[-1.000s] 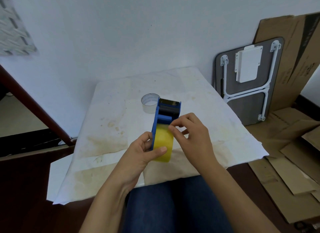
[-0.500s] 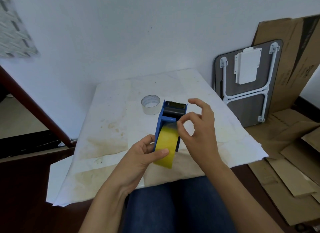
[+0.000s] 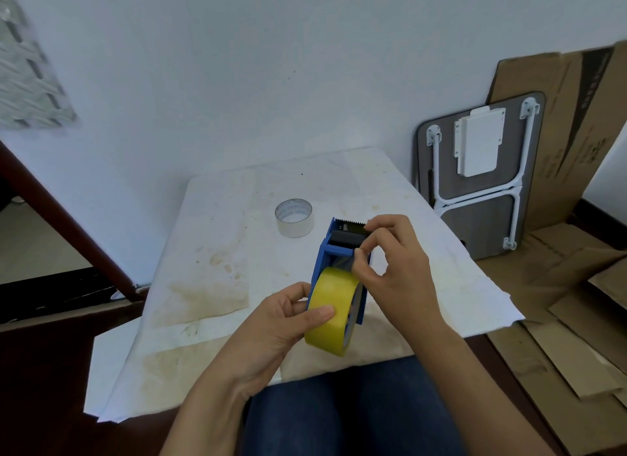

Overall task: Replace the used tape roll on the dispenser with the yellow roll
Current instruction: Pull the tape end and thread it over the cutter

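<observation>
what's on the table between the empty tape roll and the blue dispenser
Nothing: the head view shows only bare, stained table cover between the used roll and the dispenser, which sit close but apart.

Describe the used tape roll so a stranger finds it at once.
Start at the white table against the wall. Beyond the blue dispenser held in both hands stands the used tape roll, alone. Unlike the yellow roll, it is a pale, nearly empty ring.

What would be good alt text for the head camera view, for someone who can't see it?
A person's left hand steadies a blue plastic tape dispenser loaded with a yellow tape roll, while the right hand pinches the tape's free end near the black roller. A nearly empty clear tape roll stands behind it on the stained white table.
</observation>
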`<state>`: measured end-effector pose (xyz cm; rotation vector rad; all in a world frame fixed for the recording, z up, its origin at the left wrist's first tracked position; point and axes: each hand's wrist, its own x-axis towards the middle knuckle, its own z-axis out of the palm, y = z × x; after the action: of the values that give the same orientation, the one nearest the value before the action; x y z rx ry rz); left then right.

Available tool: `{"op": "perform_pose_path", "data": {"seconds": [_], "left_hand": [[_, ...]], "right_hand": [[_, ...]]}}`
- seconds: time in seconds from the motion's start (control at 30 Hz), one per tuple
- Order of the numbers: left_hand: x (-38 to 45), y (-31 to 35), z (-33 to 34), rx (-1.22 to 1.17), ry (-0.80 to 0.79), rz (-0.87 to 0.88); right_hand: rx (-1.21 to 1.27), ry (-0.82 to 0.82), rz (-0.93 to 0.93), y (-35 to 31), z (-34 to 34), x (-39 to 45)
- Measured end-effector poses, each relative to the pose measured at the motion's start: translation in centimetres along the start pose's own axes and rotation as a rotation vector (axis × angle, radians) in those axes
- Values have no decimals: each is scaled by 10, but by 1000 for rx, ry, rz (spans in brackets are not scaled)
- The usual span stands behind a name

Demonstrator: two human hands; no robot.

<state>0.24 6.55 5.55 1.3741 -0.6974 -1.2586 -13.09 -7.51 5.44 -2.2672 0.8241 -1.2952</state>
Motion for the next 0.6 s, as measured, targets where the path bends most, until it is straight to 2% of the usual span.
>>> {"op": "perform_pose_path", "data": {"seconds": [0.2, 0.6], "left_hand": [[1, 2, -2, -27, -40, -13], [4, 4, -1, 115, 29, -34]], "right_hand": [[-7, -7, 21, 2, 2, -1], [-7, -45, 87, 2, 4, -6]]}}
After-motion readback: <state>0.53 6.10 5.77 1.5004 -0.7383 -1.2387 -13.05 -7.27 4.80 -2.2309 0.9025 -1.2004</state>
